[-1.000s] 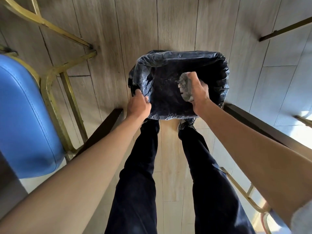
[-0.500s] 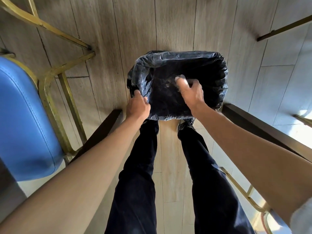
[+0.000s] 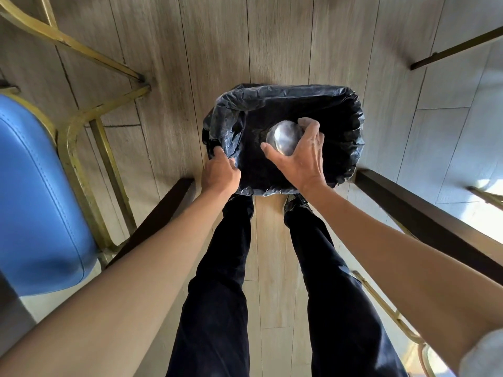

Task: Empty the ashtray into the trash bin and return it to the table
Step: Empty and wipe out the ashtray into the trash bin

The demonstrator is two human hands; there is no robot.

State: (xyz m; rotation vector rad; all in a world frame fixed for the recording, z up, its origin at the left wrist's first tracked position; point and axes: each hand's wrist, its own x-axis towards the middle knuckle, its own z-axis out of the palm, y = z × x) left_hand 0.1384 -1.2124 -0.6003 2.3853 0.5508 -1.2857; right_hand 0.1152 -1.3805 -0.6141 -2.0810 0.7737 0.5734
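Note:
A rectangular trash bin [image 3: 351, 126] lined with a black plastic bag stands on the wooden floor in front of my feet. My right hand [image 3: 304, 156] holds a clear glass ashtray [image 3: 284, 138] over the bin's opening, with its rounded underside turned up toward me. Thumb and fingers clasp its rim from both sides. My left hand [image 3: 220, 172] grips the near left edge of the bin liner. What lies at the bottom of the bin is lost in the dark.
A blue padded chair [image 3: 35, 191] with a gold metal frame [image 3: 81, 131] stands at the left. Dark table legs [image 3: 424, 213] slant in at the right and near the left hand. My two legs in dark trousers [image 3: 226, 281] fill the lower middle.
My right hand has turned the ashtray from its side to upside down above the bin and shifted slightly toward the middle. The left hand has kept its hold on the liner.

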